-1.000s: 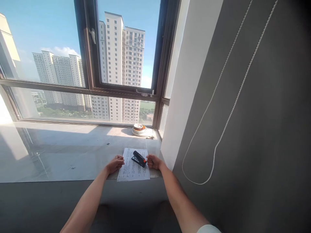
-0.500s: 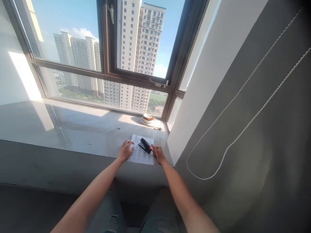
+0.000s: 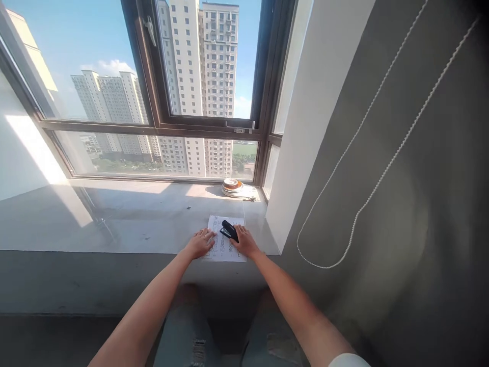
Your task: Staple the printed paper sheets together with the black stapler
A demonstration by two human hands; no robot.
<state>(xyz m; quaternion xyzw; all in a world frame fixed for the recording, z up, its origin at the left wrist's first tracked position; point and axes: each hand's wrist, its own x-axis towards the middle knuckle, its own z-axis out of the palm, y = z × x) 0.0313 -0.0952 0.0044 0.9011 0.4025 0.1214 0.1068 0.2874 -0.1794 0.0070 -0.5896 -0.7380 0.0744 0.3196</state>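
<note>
A black stapler lies slantwise over a printed sheet of paper on the window ledge. My right hand is closed around the stapler's near end, which its fingers hide; the far end points up and left. On the paper's left edge rests my left hand, palm down, its fingers stretched out and holding nothing. Whether there is more than one sheet I cannot tell.
Behind the paper, a coil of white cable with an orange part sits by the window frame. A small dark bit lies on the ledge. A beaded blind cord hangs along the right wall.
My right hand has moved from beside the stapler's end to a grip around it, covering the orange part. My left hand has slid further onto the paper. The camera view has shifted.
</note>
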